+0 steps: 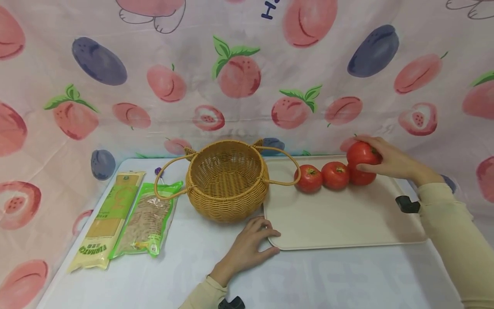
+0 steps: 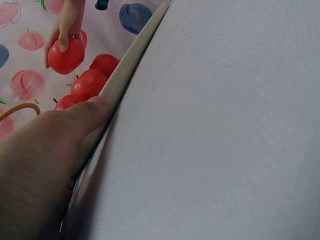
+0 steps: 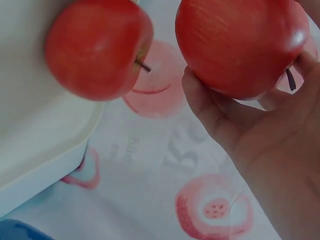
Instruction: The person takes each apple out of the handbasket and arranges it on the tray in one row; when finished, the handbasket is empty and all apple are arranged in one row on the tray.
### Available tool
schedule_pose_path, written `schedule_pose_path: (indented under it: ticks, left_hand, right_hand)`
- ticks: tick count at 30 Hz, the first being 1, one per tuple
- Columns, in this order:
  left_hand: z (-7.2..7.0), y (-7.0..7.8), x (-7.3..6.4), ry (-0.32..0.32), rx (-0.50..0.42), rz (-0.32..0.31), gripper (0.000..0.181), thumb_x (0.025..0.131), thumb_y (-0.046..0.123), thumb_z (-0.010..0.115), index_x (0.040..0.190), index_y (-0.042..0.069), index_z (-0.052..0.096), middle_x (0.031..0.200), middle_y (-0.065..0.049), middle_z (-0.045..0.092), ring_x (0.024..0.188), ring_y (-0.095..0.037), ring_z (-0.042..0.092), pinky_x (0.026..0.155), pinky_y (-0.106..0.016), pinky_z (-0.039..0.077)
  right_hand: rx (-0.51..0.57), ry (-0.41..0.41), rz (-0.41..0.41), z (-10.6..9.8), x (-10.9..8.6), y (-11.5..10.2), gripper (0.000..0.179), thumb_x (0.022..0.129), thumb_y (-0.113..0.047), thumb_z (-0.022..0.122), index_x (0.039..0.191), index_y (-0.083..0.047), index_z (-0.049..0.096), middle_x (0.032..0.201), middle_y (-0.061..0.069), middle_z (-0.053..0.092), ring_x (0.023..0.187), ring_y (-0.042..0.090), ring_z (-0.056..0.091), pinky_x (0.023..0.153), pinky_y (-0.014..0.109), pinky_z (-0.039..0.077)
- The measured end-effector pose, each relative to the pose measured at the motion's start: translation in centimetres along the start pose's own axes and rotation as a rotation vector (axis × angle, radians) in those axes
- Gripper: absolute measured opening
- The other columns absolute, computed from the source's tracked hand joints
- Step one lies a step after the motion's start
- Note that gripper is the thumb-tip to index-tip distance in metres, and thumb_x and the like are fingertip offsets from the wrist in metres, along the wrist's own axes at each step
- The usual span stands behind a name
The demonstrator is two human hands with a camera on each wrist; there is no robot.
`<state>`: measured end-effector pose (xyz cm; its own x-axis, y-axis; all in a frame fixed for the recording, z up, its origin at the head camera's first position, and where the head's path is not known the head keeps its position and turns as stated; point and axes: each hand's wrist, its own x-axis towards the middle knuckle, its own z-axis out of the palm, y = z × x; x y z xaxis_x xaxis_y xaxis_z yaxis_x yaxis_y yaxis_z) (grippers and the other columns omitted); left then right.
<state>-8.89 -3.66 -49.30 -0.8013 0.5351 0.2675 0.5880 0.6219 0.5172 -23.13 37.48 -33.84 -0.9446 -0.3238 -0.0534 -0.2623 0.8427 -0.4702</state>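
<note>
My right hand [image 1: 393,161] grips a red apple [image 1: 362,153] above the far right part of a cream tray [image 1: 328,223]. In the right wrist view, the fingers curve round this held apple [image 3: 240,45], its stem showing near the palm. Just below it in the head view is another apple [image 1: 362,177], partly covered by the hand. To its left, two more apples [image 1: 335,175] sit in a row along the tray's back. My left hand [image 1: 251,246] rests at the tray's front left corner, its thumb [image 2: 92,112] lying against the rim with the fingers relaxed.
A wicker basket [image 1: 227,208] with two loop handles stands left of the tray; its right handle overlaps the leftmost apple in the head view. Farther left lie a yellow-green noodle pack [image 1: 109,210] and a green-edged bag [image 1: 146,219]. Fruit-print cloth [image 1: 239,116] hangs behind.
</note>
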Motion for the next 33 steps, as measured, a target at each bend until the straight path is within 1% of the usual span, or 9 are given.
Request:
schedule_pose_path:
  ticks: [2, 6, 10, 14, 22, 26, 33]
  left_hand:
    - [0.0, 0.0, 0.0, 0.000, -0.004, -0.001, 0.034, 0.084, 0.050, 0.064, 0.114, 0.033, 0.064, 0.119, 0.010, 0.050, 0.130, -0.018, 0.039, 0.104, -0.042, 0.041]
    - [0.0, 0.1, 0.0, 0.000, -0.011, -0.003, 0.034, 0.084, 0.050, 0.064, 0.114, 0.033, 0.064, 0.119, 0.010, 0.050, 0.131, -0.020, 0.039, 0.104, -0.044, 0.040]
    - [0.0, 0.0, 0.0, 0.002, -0.006, -0.004, 0.034, 0.084, 0.050, 0.064, 0.114, 0.033, 0.064, 0.119, 0.011, 0.050, 0.131, -0.020, 0.039, 0.104, -0.043, 0.041]
    - [-0.1, 0.0, -0.1, -0.002, -0.007, -0.005, 0.034, 0.085, 0.050, 0.064, 0.114, 0.033, 0.064, 0.119, 0.011, 0.050, 0.131, -0.019, 0.039, 0.103, -0.043, 0.041]
    - [0.1, 0.0, 0.0, -0.001, -0.008, -0.003, 0.034, 0.085, 0.050, 0.063, 0.114, 0.033, 0.063, 0.118, 0.011, 0.049, 0.131, -0.019, 0.038, 0.103, -0.043, 0.041]
    - [0.1, 0.0, 0.0, 0.002, -0.008, 0.003, 0.034, 0.085, 0.050, 0.064, 0.114, 0.033, 0.064, 0.118, 0.011, 0.049, 0.130, -0.018, 0.039, 0.103, -0.042, 0.041]
    - [0.0, 0.0, 0.0, -0.001, -0.006, 0.001, 0.034, 0.085, 0.050, 0.064, 0.114, 0.033, 0.064, 0.118, 0.011, 0.050, 0.130, -0.018, 0.039, 0.103, -0.042, 0.041]
  right_hand:
    - [0.007, 0.017, 0.000, 0.0, -0.1, 0.5, 0.088, 0.080, -0.037, 0.073, 0.149, -0.020, 0.021, 0.139, 0.023, 0.031, 0.122, 0.044, 0.035, 0.091, 0.071, 0.035]
    - [0.047, 0.029, 0.038, -0.1, -0.3, 1.2, 0.092, 0.081, -0.038, 0.072, 0.148, -0.016, 0.013, 0.137, 0.026, 0.031, 0.121, 0.046, 0.034, 0.091, 0.071, 0.036]
    - [0.081, 0.043, 0.062, -0.1, -0.5, 1.8, 0.092, 0.083, -0.036, 0.071, 0.142, -0.009, 0.007, 0.133, 0.028, 0.031, 0.119, 0.047, 0.034, 0.092, 0.069, 0.036]
    - [0.080, 0.042, 0.062, -0.2, -0.8, 2.5, 0.088, 0.082, -0.034, 0.072, 0.139, -0.006, 0.011, 0.131, 0.028, 0.032, 0.118, 0.047, 0.034, 0.093, 0.069, 0.036]
    - [0.065, 0.034, 0.089, -0.6, -1.3, 3.8, 0.087, 0.081, -0.038, 0.072, 0.143, -0.010, 0.017, 0.134, 0.026, 0.030, 0.118, 0.046, 0.032, 0.089, 0.067, 0.040]
    - [0.051, 0.017, 0.136, -0.8, -1.7, 4.4, 0.091, 0.081, -0.041, 0.071, 0.146, -0.010, 0.015, 0.136, 0.026, 0.028, 0.119, 0.048, 0.031, 0.088, 0.068, 0.041]
    - [0.057, 0.013, 0.173, -0.7, -1.9, 5.5, 0.096, 0.081, -0.043, 0.072, 0.148, -0.009, 0.012, 0.139, 0.027, 0.026, 0.121, 0.049, 0.029, 0.089, 0.068, 0.041]
